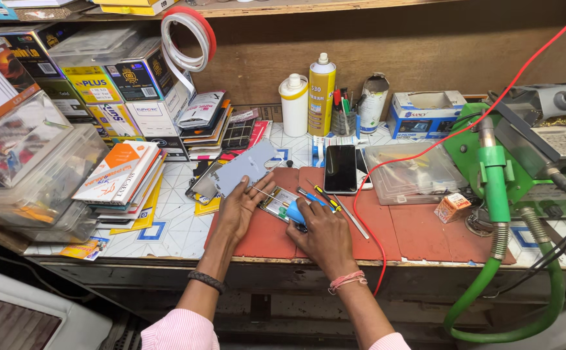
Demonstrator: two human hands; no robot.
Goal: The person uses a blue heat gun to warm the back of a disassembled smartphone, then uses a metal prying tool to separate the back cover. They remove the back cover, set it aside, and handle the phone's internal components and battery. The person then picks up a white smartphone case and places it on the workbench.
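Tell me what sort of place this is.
Most likely a phone repair bench: an opened phone lies under the left hand and right hand, screwdrivers beside it, with a green hot-air station at the right.

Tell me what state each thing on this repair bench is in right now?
Opened phone: back off, insides showing, flat on the red mat.
Grey back cover: detached, lying beside it.
Black phone: screen dark, face up.
Left hand: resting on the opened phone.
Right hand: gripping a blue tool.
Spray can: upright, capped.
White bottle: upright, closed.
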